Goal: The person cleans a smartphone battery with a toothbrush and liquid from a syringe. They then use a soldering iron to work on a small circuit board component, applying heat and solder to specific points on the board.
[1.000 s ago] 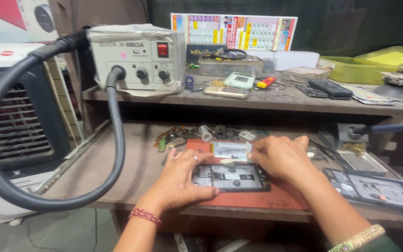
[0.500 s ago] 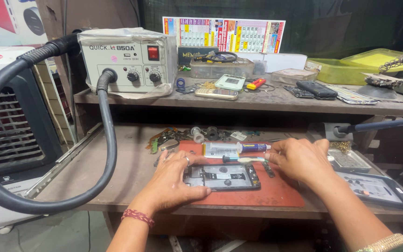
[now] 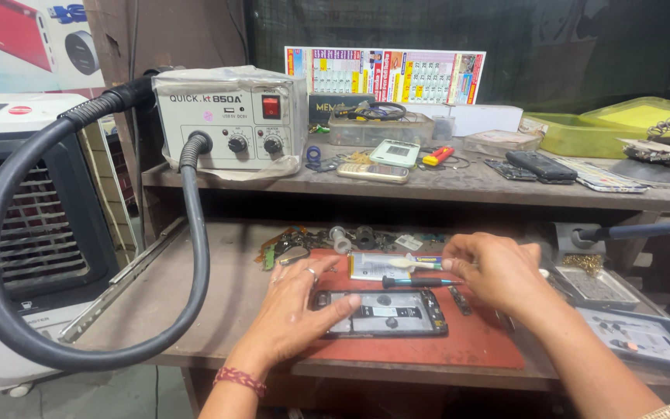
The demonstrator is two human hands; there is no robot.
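Seen from above, looking down at a cluttered repair bench with an opened phone (image 3: 383,313) lying flat on a red work mat (image 3: 459,349), back cover off, inner parts showing. Left hand (image 3: 302,305) resting palm down on the phone's left end, fingers spread and loosely curled, thumb laid along the phone's near left edge, pressing rather than gripping. Right hand (image 3: 496,269) just beyond the phone's right end, fingers pinched around the handle end of a thin screwdriver (image 3: 420,282), which lies along the phone's far edge with its dark tip end pointing left. White spudger-like tool (image 3: 412,264) and a flat silvery battery pack (image 3: 372,266) just behind the phone, on the mat. Loose screws, small parts and a metal cylinder (image 3: 340,240) scattered farther behind the phone. Right of the phone, off the mat, a dark tray with small parts (image 3: 645,339). On a raised shelf behind the phone, a grey hot-air rework station (image 3: 230,116) with a red switch and two knobs, its thick black hose (image 3: 9,233) looping down and round to the left of the phone. Also on that shelf, a small keypad phone (image 3: 373,172), a meter (image 3: 395,152), a black handset (image 3: 540,165) and a yellow-green tray (image 3: 583,133).
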